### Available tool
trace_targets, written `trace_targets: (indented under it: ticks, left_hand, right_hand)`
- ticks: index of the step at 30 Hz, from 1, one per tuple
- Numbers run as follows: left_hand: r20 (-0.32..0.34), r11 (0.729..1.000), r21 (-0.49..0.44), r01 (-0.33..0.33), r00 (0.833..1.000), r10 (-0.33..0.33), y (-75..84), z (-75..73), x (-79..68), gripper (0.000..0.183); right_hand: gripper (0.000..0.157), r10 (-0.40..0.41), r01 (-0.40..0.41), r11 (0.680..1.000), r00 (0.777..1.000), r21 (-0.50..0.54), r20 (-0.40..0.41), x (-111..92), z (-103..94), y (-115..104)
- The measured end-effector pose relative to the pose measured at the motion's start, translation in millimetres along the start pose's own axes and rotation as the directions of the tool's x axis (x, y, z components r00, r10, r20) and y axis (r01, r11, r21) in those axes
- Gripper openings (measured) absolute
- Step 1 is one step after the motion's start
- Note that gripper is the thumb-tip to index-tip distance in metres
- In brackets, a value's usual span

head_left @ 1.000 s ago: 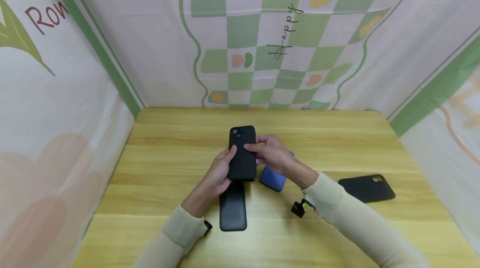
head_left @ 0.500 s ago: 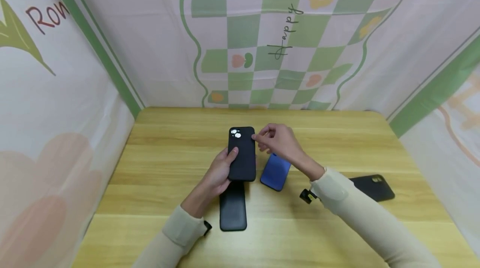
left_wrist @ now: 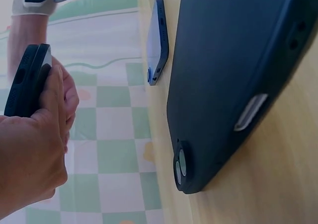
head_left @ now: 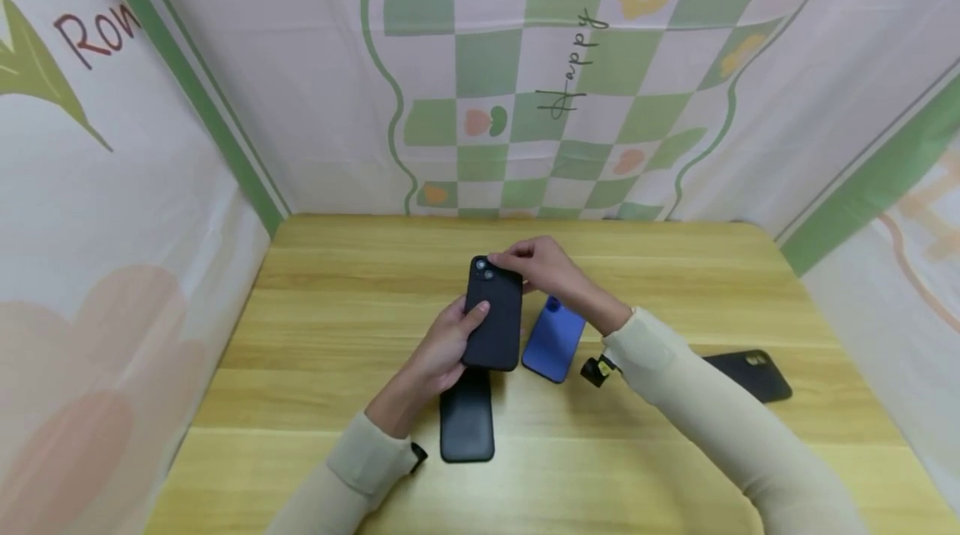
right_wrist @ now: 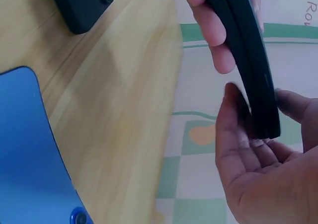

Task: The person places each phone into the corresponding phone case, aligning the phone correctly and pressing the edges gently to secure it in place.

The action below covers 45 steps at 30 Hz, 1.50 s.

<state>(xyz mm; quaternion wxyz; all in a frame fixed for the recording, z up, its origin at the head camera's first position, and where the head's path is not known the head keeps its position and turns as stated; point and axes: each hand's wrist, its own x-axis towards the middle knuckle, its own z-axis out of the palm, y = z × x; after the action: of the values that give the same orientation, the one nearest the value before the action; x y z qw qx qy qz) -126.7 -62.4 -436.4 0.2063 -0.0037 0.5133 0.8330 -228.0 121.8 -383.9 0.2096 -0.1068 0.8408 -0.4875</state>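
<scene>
A black cased phone (head_left: 493,322), camera side up, is raised over the table. My left hand (head_left: 442,343) grips it along its left side, thumb across the back. At its top right corner my right hand (head_left: 551,268) pinches it, thumb near the camera lenses. Edge-on in the right wrist view, the cased phone (right_wrist: 248,55) shows two dark layers along its side. Just below my left hand lies another black cased phone (head_left: 467,422), its upper end hidden in the head view; its two lenses show in the left wrist view.
A blue phone (head_left: 553,343) lies under my right forearm. Farther right, a black phone case (head_left: 753,375) with a camera cutout is partly covered by the right sleeve. Printed curtains enclose the wooden table (head_left: 337,285) at the back and sides.
My right hand left the phone's right side, rose, and now pinches its top right corner. The left hand and phone have shifted slightly right.
</scene>
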Motion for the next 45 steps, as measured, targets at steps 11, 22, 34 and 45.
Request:
trace_targets:
  ticks: [11,22,34,45]
  left_hand:
    - [0.001,1.0,0.004,0.023,1.0,-0.023,0.9,0.8,0.3,0.047]
    - [-0.011,1.0,0.009,0.017,1.0,-0.017,0.1,2.0,1.7,0.046]
    - [-0.046,0.999,0.049,-0.012,0.999,0.015,2.4,1.4,-0.1,0.042]
    - [-0.061,0.999,0.054,0.0,0.998,0.003,4.5,1.2,0.5,0.042]
  right_hand:
    - [0.032,0.049,-0.057,0.986,0.998,0.159,0.051,4.0,-3.7,3.4]
    - [0.03,0.055,-0.069,0.971,0.996,0.229,0.068,4.8,-5.6,5.0]
    - [0.033,0.116,-0.139,0.923,0.99,0.359,0.085,5.0,-10.6,12.7]
    - [0.026,0.106,-0.131,0.899,0.991,0.418,0.084,3.7,-12.5,16.6]
